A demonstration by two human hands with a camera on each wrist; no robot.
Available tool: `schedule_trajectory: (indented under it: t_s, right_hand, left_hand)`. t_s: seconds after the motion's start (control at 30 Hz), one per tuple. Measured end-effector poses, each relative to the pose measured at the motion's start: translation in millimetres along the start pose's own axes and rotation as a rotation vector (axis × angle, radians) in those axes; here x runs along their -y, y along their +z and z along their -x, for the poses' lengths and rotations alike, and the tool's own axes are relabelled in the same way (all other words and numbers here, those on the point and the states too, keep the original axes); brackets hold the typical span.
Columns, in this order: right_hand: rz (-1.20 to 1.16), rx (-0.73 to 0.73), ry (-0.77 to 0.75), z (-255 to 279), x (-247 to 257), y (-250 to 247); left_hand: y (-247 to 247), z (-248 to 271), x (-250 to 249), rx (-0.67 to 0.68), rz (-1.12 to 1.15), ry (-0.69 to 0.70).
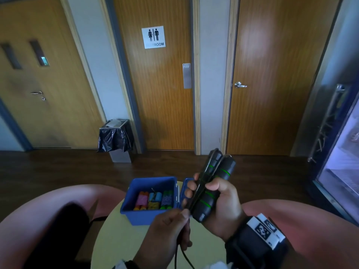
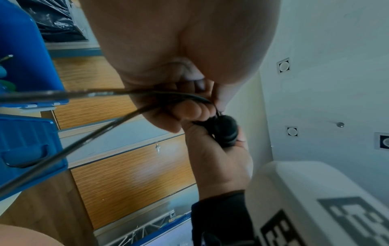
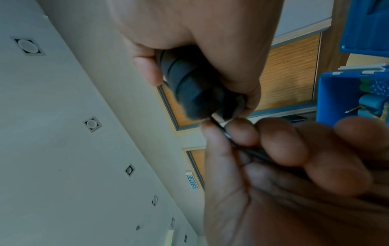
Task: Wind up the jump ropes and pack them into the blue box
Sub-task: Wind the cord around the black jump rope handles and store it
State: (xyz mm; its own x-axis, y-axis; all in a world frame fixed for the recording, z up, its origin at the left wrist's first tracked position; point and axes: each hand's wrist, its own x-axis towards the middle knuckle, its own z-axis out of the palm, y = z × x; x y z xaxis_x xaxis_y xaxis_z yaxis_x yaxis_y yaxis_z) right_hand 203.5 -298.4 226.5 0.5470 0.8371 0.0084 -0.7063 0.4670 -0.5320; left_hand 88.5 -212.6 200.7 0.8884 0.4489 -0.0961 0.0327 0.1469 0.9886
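Two black handles (image 1: 211, 186) with green rings sit side by side, gripped in my right hand (image 1: 219, 206) above the box (image 1: 149, 199); my left hand (image 1: 171, 230) pinches the cord (image 1: 182, 255). A door sign (image 1: 153, 37) reads "ROOM".

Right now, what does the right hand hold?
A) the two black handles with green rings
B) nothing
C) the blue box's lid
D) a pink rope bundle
A: the right hand grips the two black handles together above the table, beside the blue box.
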Motion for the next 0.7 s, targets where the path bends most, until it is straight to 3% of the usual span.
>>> schedule_trajectory:
  t_s: [0.27, 0.53, 0.7]
  right_hand:
    - [-0.015, 0.049, -0.001, -3, -11, 8]
    - [-0.017, 0.12, 0.0, -1, -13, 14]
    - [-0.03, 0.143, -0.008, 1, -12, 15]
  left_hand:
    - [-5, 8, -3, -0.029, 0.172, -0.049]
    - [-10, 10, -10, 0.109, 0.28, -0.219]
    - [-10, 10, -10, 0.15, 0.347, -0.232]
